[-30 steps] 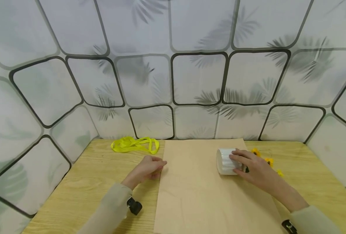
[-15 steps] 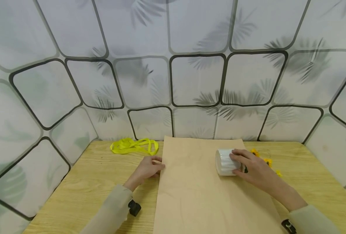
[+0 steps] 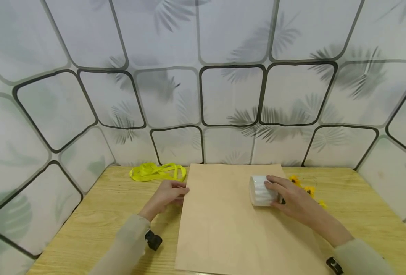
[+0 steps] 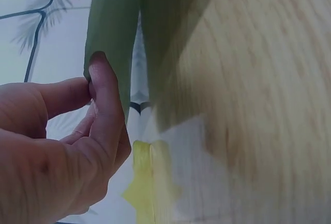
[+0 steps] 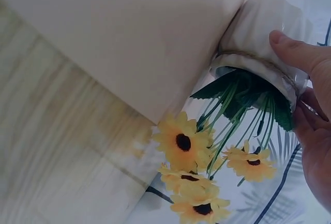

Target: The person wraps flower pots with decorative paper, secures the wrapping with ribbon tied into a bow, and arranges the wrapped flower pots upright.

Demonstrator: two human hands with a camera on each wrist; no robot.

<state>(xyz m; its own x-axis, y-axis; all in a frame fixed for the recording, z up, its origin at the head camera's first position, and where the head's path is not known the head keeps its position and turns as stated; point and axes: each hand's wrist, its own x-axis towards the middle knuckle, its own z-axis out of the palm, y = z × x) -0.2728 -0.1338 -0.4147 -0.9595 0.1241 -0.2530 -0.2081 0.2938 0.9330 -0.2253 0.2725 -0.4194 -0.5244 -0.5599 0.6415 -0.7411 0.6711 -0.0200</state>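
A white ribbed flowerpot (image 3: 262, 191) lies on its side on a sheet of light brown paper (image 3: 223, 217). My right hand (image 3: 294, 198) grips it from the right, thumb on the near side and fingers over the top. In the right wrist view, twine circles the neck of the pot (image 5: 264, 32), and yellow artificial sunflowers (image 5: 189, 146) with green leaves come out of its mouth. My left hand (image 3: 166, 196) is at the left edge of the paper. The left wrist view shows its thumb and a finger pinching that edge of the paper (image 4: 114, 22).
A tangled yellow ribbon (image 3: 151, 172) lies at the back left of the wooden table (image 3: 96, 217), beyond my left hand. Behind the table's far edge rises a patterned fabric wall (image 3: 232, 95), which also closes in both sides.
The paper has slid slightly left and toward me, with its near edge now showing. Its far left corner, raised half a second ago, is lower. Pot and both hands have shifted slightly left.
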